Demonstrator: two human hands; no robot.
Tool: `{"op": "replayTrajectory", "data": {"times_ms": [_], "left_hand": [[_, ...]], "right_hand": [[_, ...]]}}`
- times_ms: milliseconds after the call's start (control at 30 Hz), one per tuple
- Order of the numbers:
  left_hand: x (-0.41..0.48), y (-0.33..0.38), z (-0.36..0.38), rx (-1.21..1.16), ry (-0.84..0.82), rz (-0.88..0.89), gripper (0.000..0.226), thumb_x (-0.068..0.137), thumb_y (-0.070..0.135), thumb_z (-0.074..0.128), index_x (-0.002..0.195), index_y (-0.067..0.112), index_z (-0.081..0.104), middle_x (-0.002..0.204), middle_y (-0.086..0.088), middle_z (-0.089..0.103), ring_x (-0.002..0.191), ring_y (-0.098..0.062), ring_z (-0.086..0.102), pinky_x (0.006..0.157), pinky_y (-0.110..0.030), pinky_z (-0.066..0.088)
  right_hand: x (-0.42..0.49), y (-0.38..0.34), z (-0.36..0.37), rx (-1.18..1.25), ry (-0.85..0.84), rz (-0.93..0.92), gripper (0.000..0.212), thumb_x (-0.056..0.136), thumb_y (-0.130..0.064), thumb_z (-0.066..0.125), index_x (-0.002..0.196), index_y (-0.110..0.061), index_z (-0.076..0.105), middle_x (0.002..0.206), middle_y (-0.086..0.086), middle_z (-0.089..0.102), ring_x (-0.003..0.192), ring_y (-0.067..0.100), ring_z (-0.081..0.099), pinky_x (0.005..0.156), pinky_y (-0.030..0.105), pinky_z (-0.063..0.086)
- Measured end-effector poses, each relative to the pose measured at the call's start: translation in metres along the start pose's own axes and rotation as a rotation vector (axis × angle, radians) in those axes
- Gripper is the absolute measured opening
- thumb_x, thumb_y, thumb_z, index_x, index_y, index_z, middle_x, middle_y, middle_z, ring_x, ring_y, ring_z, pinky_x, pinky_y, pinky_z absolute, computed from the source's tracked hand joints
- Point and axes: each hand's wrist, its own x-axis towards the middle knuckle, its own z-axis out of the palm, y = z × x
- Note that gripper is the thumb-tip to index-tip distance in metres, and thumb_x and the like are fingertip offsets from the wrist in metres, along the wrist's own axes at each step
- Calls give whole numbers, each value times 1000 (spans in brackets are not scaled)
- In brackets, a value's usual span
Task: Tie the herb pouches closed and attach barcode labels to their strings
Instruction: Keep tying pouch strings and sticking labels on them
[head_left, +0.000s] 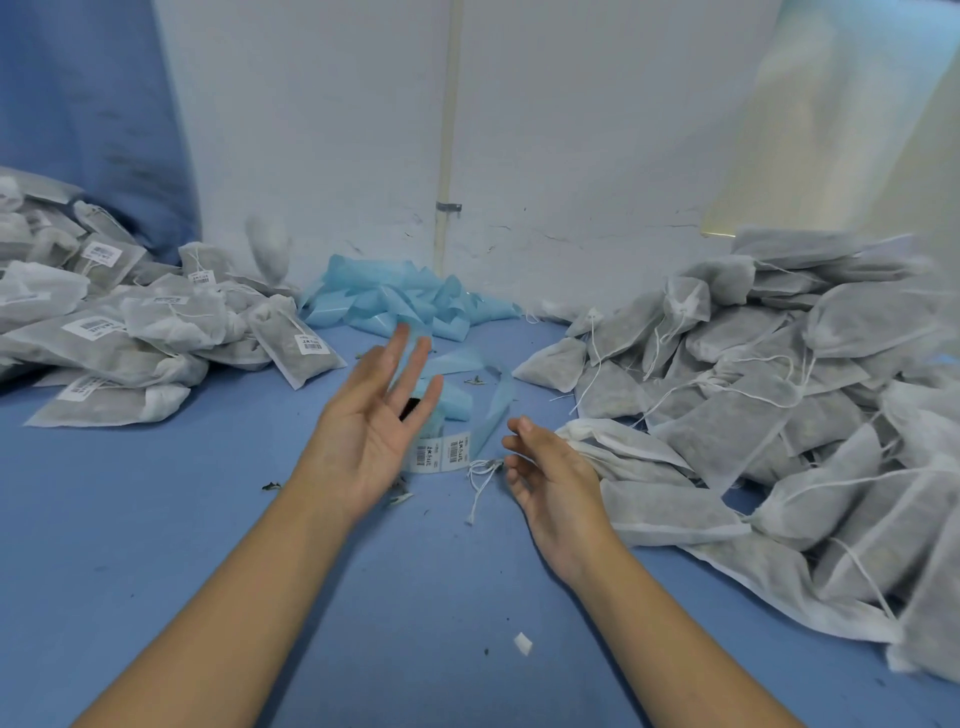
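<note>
Blue bench (156, 545) runs out to a cracked white wall (571, 156) at the far side, a pale pipe (448, 130) clamped up its middle. Blue cloth (78, 104) hangs far left; bright light washes the far right.

Barcodes on the label strip (441, 453) and left-hand pouches (291, 343) (small print unreadable)

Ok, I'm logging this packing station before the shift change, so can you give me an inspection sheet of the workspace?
Surface: blue table, herb crumbs scattered.
Job's things: labelled pouches piled left; unlabelled pouches piled right; barcode label strip at centre; a blurred pouch in mid-air.
Clutter: blue backing scraps, loose string, white scrap.
Hands: left hand open; right hand open, loosely curled.
Cables: nothing seen.
Surroundings: white wall, pipe.
</note>
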Motion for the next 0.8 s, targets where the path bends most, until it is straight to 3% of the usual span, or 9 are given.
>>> {"op": "replayTrajectory", "data": {"times_ms": [100,233,333,433,533,633,700,800], "left_hand": [[-6,-13,1,188,-52,-82,22,96,11,46,117,12,54,116,3,69,104,-12,67,79,-25,57],[-12,-27,9,606,-101,-115,23,95,13,49,114,16,61,104,3,73,89,-10,70,65,-16,52],[-14,-43,18,952,-117,21,19,93,7,54,100,20,67,96,8,74,79,0,66,62,-10,48],[-10,-60,30,1172,-121,186,25,91,6,56,87,27,68,94,10,70,78,2,59,70,-8,45],[3,-75,40,1457,-117,217,20,92,15,55,98,27,70,100,10,68,92,-5,58,84,-18,45],[17,-88,49,1812,-150,122,26,90,28,56,114,24,65,115,5,66,115,-16,51,95,-34,44],[23,-95,56,1964,-150,102,26,89,36,56,108,21,64,115,1,65,118,-20,46,92,-35,42],[27,-101,63,1986,-120,90,17,87,39,59,87,24,52,109,-2,67,110,-22,53,87,-35,45]], "right_hand": [[1,1,0,6,-18,-7,6,86,-12,65,82,-9,69,69,0,67,59,6,59,60,15,50],[3,5,-2,-47,-53,-47,12,90,-3,59,82,-5,68,68,2,66,60,8,57,59,15,48],[5,7,-3,-113,-97,-60,11,91,-3,56,87,-3,66,76,5,67,64,9,56,61,16,48],[7,8,-4,-88,-109,-50,12,93,-4,55,92,-1,66,88,12,65,78,15,58,69,19,49],[7,8,-2,-75,-130,-56,19,94,1,48,93,-4,66,91,9,69,84,14,64,76,23,51],[9,7,0,-37,-54,-15,26,99,-2,37,93,-9,62,81,3,67,76,11,63,71,24,49],[10,6,1,10,-18,38,28,103,-10,32,94,-11,58,79,5,60,75,12,58,69,25,44],[9,7,1,0,-25,42,27,104,-11,29,99,-12,56,82,7,56,81,16,54,73,28,42]]}}
